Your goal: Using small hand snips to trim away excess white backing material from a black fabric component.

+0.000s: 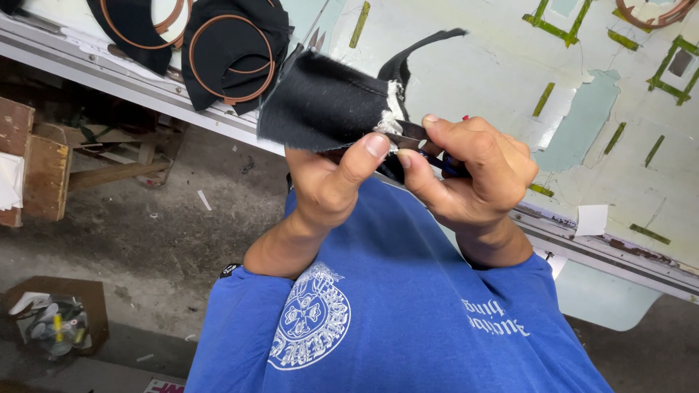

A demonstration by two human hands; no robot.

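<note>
Nearest, blue shirt filling the lower frame; above it, left hand closed on the black fabric piece, thumb pressed near the white frayed edge; right hand at 3 o'clock of it, curled tight around small scissors, blades touching that edge, handle mostly hidden by fingers; beyond, at 12 o'clock, pale worktable with green tape marks; at 10 o'clock, black fabric with copper rings; at 9 o'clock, wooden bench on the floor.
</note>
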